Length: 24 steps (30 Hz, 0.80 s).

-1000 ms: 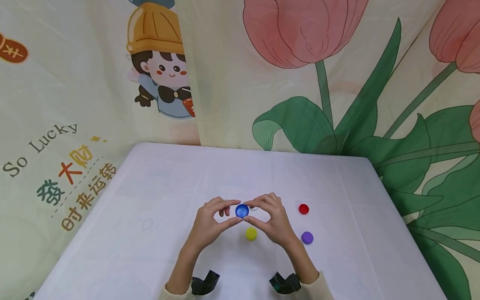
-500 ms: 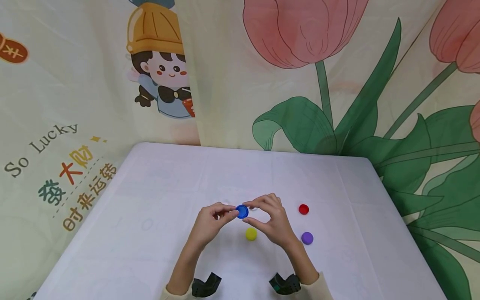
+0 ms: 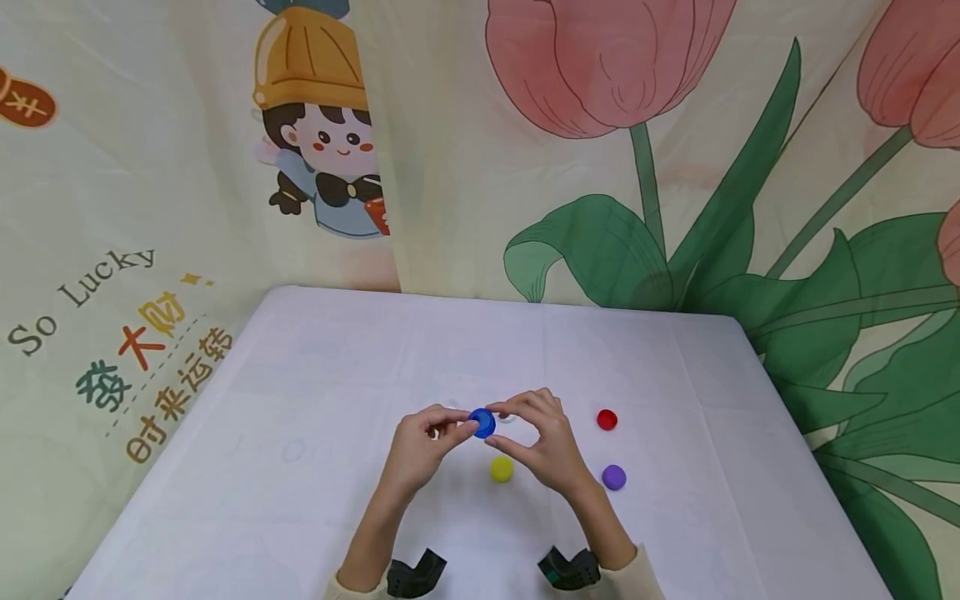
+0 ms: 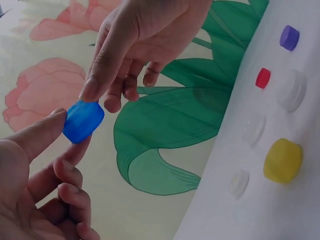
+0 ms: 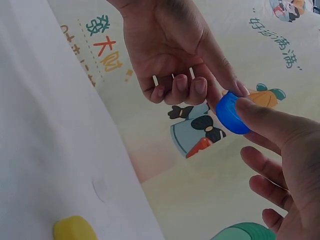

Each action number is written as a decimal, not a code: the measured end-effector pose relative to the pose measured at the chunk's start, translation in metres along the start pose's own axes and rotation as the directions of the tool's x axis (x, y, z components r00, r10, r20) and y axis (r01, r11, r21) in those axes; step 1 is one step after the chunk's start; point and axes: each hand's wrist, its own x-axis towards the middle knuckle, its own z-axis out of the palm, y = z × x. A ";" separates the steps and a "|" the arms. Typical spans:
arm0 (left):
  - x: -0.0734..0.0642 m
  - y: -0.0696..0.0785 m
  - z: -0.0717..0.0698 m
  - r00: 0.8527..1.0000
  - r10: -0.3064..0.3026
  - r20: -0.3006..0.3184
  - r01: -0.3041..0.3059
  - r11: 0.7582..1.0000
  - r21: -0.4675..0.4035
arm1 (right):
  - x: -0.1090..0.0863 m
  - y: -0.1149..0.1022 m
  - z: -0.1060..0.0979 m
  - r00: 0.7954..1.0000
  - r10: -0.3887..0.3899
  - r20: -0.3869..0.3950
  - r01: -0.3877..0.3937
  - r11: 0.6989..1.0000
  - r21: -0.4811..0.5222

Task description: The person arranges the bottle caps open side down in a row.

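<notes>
A small round blue plastic tub [image 3: 483, 423], which looks like a cap-sized container, is held up above the table between both hands. My left hand [image 3: 418, 442] pinches its left side, thumb on the face and index finger behind. The thumb and index finger of my right hand [image 3: 542, 437] grip its right edge from top and bottom. In the left wrist view the blue tub [image 4: 83, 121] sits between the two thumbs. From the right wrist the blue tub [image 5: 231, 114] appears tilted. The remaining fingers of both hands are loosely curled.
On the white table [image 3: 300, 500] lie a yellow round piece [image 3: 502, 468], a red one [image 3: 607, 419] and a purple one [image 3: 614, 477]. Clear round pieces [image 4: 291, 91] and a small whitish disc [image 4: 239, 183] lie near the yellow one. A printed cloth [image 3: 450, 167] hangs behind.
My left fingers have drawn together, and the thumb has shifted from the blue tub's lower edge onto its face. The tub has tilted slightly. My right hand has stayed nearly still.
</notes>
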 end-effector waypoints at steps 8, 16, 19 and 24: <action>-0.007 0.018 -0.002 0.979 0.186 -0.084 -0.181 0.982 0.056 | -0.003 0.005 0.003 0.997 0.064 0.045 -0.065 0.998 0.025; -0.013 0.032 -0.006 0.923 0.380 -0.069 -0.372 0.922 0.105 | -0.004 0.004 0.005 0.994 0.097 0.053 -0.101 0.992 0.075; -0.013 0.030 -0.007 0.906 0.421 -0.047 -0.414 0.904 0.104 | -0.004 0.004 0.006 0.992 0.107 0.072 -0.114 0.989 0.094; -0.012 0.027 -0.008 0.877 0.481 -0.023 -0.477 0.874 0.091 | -0.004 0.004 0.006 0.988 0.118 0.098 -0.130 0.983 0.127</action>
